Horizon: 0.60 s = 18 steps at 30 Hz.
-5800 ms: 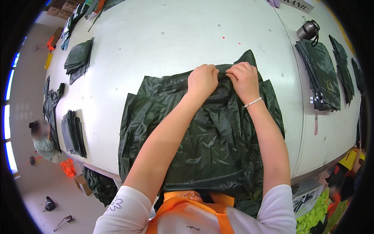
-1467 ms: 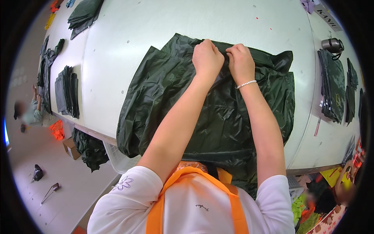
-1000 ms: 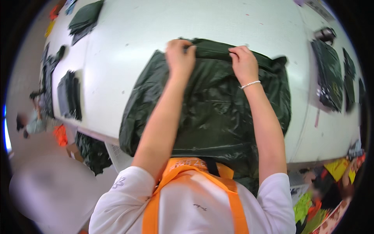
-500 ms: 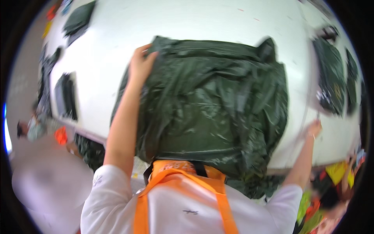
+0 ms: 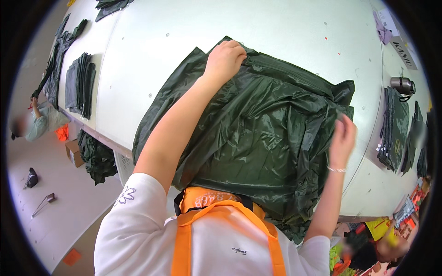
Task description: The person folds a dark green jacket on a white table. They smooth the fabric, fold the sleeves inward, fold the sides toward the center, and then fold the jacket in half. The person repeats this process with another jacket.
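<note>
A dark green, shiny coated garment [image 5: 258, 138] lies spread and creased on the white table in front of me, its near edge hanging over the table edge by my apron. My left hand [image 5: 225, 60] reaches across it, fingers pinching the fabric near the far edge. Over the garment's right side is my right hand [image 5: 343, 138], its fingers bent together. Something small and greyish shows at the right fingertips, too blurred to name.
Folded dark green pieces lie in stacks on the white table [image 5: 133, 87], one stack [image 5: 80, 87] at left, another [image 5: 393, 129] at right beside a metal flask [image 5: 403, 85]. A person [image 5: 39, 122] is at far left; another [image 5: 391, 246] is at lower right.
My right hand has come from the bare table at right to the garment's right side. The left has shifted right along the far edge. The garment appears turned clockwise as the view swung.
</note>
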Available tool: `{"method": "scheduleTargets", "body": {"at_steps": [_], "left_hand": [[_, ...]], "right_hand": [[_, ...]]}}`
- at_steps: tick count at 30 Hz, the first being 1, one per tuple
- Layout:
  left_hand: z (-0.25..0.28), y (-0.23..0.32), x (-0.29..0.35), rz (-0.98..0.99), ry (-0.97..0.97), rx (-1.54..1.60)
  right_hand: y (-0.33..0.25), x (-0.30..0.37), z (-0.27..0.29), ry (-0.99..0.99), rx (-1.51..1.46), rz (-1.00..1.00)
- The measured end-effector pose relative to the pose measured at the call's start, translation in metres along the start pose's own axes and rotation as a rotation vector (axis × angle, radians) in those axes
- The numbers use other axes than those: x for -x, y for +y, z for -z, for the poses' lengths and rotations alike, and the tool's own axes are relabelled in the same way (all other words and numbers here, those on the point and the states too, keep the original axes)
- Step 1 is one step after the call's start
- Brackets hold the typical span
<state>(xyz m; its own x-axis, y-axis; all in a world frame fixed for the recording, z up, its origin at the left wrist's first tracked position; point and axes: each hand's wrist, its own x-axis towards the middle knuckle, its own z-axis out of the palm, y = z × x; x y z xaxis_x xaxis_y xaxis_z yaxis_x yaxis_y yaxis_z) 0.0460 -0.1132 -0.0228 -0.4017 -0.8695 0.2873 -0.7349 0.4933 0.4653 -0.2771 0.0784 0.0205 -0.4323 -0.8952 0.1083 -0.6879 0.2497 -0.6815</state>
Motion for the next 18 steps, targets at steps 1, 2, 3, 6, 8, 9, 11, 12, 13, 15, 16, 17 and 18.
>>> {"method": "scheduleTargets", "body": {"at_steps": [1, 2, 3, 6, 8, 9, 11, 12, 13, 15, 16, 17, 18], "left_hand": [[0.003, -0.005, -0.001, -0.055, 0.038, 0.040], [0.004, -0.006, -0.005, 0.009, -0.003, 0.073], [0.008, -0.003, -0.007, 0.074, -0.044, 0.103], [0.019, -0.002, -0.010, 0.032, -0.016, 0.065], [0.021, -0.005, -0.009, -0.043, 0.077, 0.076], [0.024, -0.005, -0.009, -0.050, 0.094, 0.079], [0.028, -0.006, -0.009, -0.065, 0.126, 0.087], [0.028, -0.007, -0.009, -0.078, 0.144, 0.090], [0.028, -0.008, -0.009, -0.090, 0.162, 0.094], [0.029, -0.009, -0.008, -0.104, 0.177, 0.095], [0.031, -0.009, -0.008, -0.104, 0.174, 0.091], [0.032, -0.008, -0.009, -0.104, 0.172, 0.087], [0.031, -0.009, -0.009, -0.111, 0.182, 0.091]], "right_hand": [[-0.038, -0.010, -0.018, -0.107, 0.037, 0.094], [-0.058, -0.017, -0.039, -0.129, 0.006, 0.179], [-0.071, -0.025, -0.060, -0.192, -0.035, 0.214], [-0.123, -0.042, -0.113, -0.247, -0.142, 0.226], [-0.145, -0.052, -0.133, -0.254, -0.060, 0.323], [-0.151, -0.056, -0.141, -0.239, -0.013, 0.347], [-0.160, -0.063, -0.151, -0.205, 0.082, 0.396], [-0.163, -0.064, -0.152, -0.219, 0.117, 0.414], [-0.166, -0.066, -0.153, -0.233, 0.152, 0.432], [-0.170, -0.068, -0.153, -0.250, 0.207, 0.455], [-0.171, -0.068, -0.154, -0.253, 0.226, 0.460], [-0.172, -0.069, -0.154, -0.256, 0.246, 0.465], [-0.173, -0.069, -0.154, -0.262, 0.253, 0.466]]}}
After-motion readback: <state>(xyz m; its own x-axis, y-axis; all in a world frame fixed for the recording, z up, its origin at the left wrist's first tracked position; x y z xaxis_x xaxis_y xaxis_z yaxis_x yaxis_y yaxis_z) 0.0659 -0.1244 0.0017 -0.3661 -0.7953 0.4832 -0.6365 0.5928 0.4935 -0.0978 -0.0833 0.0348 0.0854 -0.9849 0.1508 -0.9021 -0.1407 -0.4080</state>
